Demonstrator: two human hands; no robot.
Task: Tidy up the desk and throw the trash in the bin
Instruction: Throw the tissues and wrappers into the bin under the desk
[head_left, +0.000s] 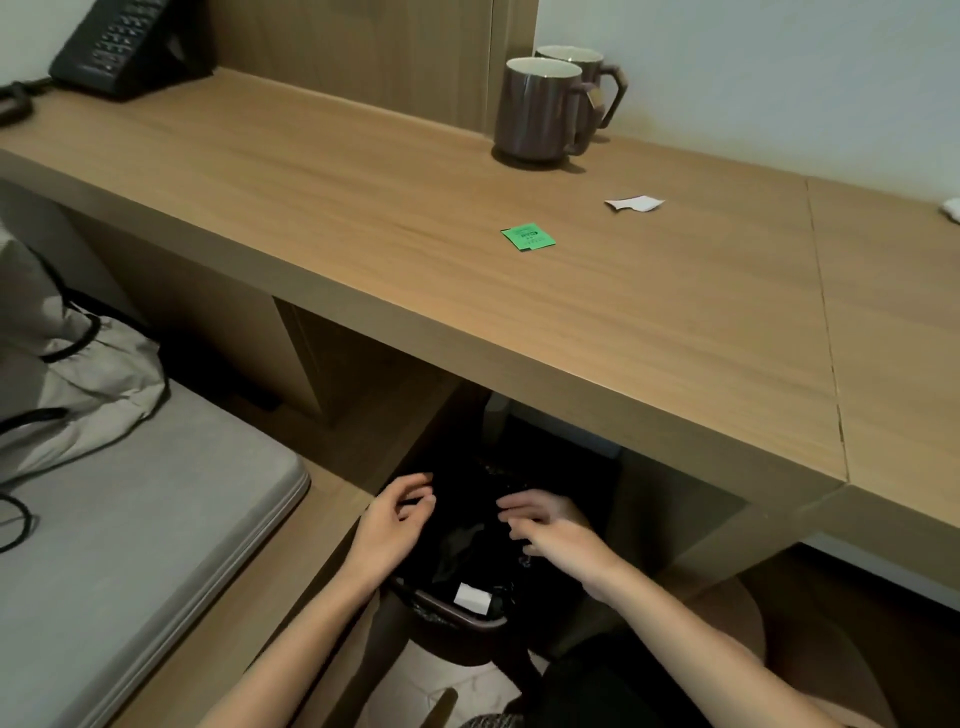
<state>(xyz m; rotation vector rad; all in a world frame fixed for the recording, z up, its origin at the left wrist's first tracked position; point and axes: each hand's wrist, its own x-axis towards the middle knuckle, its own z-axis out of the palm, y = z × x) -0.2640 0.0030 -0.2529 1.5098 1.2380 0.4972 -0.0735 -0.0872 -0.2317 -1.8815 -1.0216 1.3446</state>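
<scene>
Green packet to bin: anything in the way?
Nothing crowds the green packet on the desk. The bin sits partly under the desk's front edge; left hand and right hand hang over its opening.

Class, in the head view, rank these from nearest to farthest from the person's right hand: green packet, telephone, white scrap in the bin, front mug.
1. white scrap, in the bin, just beside the right hand.
2. green packet, mid-way across the desk.
3. front mug, at the back of the desk.
4. telephone, far left back corner.

Black telephone (119, 47), beige cloth bag (78, 374) with black straps, grey mattress (130, 545)
</scene>
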